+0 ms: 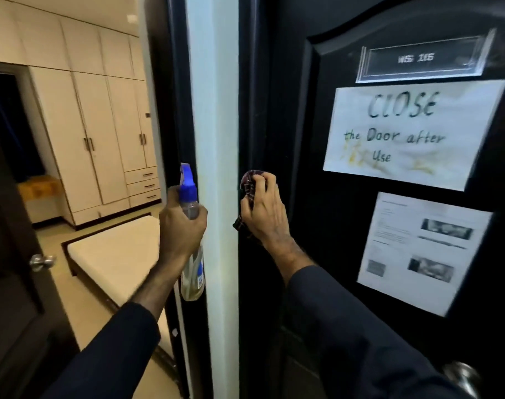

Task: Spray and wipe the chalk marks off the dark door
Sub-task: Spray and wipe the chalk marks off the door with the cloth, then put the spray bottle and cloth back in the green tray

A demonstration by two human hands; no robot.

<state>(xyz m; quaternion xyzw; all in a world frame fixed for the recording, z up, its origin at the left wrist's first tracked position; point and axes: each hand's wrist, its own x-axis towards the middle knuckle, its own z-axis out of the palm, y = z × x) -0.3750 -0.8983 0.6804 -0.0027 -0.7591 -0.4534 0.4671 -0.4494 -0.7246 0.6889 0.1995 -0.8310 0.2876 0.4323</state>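
Note:
The dark door (326, 145) fills the right half of the view. My right hand (263, 211) grips a dark checked cloth (249, 184) and presses it against the door's left edge, beside the frame. My left hand (180, 226) holds a spray bottle (191, 243) with a blue trigger head upright, in front of the white wall strip (216, 110). No chalk marks stand out on the dark surface around the cloth.
On the door hang a "CLOSE the Door after Use" paper sign (412, 133), a printed sheet (418, 254) and a number plate (418, 57). A metal knob (461, 375) sits low right. At left, another open door with a knob (41, 262), a bed (116, 254) and white wardrobes (101, 133).

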